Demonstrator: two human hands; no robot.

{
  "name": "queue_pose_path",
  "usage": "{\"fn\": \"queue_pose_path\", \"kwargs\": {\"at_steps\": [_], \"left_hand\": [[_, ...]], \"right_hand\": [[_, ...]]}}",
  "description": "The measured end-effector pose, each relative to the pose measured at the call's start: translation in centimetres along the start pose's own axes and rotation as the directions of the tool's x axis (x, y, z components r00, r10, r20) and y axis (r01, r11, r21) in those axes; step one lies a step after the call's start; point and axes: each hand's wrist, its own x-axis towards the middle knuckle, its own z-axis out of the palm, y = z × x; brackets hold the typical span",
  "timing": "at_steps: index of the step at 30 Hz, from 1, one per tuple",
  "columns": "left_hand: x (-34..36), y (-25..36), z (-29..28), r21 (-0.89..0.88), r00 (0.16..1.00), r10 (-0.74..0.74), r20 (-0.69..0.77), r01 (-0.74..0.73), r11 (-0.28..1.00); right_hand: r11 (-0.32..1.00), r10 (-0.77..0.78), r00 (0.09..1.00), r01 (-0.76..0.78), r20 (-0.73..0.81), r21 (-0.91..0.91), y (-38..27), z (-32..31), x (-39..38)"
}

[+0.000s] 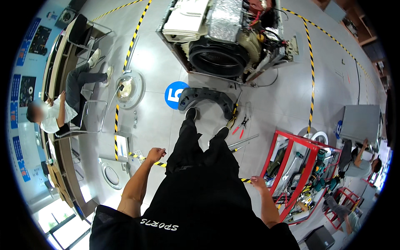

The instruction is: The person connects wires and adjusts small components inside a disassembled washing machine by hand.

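My left hand [156, 155] hangs in the air left of my legs, its fingers curled closed; whatever may be in them is too small to make out. My right hand [259, 183] is beside the red tool cart [294, 177], fingers loosely bent and no object visible in them. On the floor at my feet lies a dark, curved counterweight [204, 93]. Beyond it stands an opened washing machine [218, 56] with its drum opening, foil-covered part and wiring exposed. Red-handled pliers [241, 126], a screwdriver [238, 148] and a metal rod [245, 140] lie right of my feet.
A round door [138, 89] and a panel with a round opening [118, 174] lie left. A seated person [62, 109] is by the desks at far left. People work at far right near a grey cabinet [361, 121]. Yellow-black tape [310, 75] marks the floor.
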Motion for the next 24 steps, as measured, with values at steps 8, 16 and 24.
{"fn": "queue_pose_path", "kwargs": {"at_steps": [8,16,24], "left_hand": [[5.2,-4.5,-1.3,0.001,0.998,0.043,0.054,-0.043,0.999],[9.1,-1.4,-7.8,-0.063,0.982,0.183,-0.054,-0.186,0.980],[11.5,-7.6,-10.6,-0.457,0.981,-0.099,-0.164,0.014,0.889]], "right_hand": [[0.911,0.161,0.964,-0.062,-0.212,0.409,-6.2,-0.4,-1.4],[0.935,0.198,0.960,-0.124,-0.199,0.333,-16.6,4.1,-4.1],[0.988,0.069,0.996,-0.061,-0.049,0.141,-29.8,9.0,-2.0]]}}
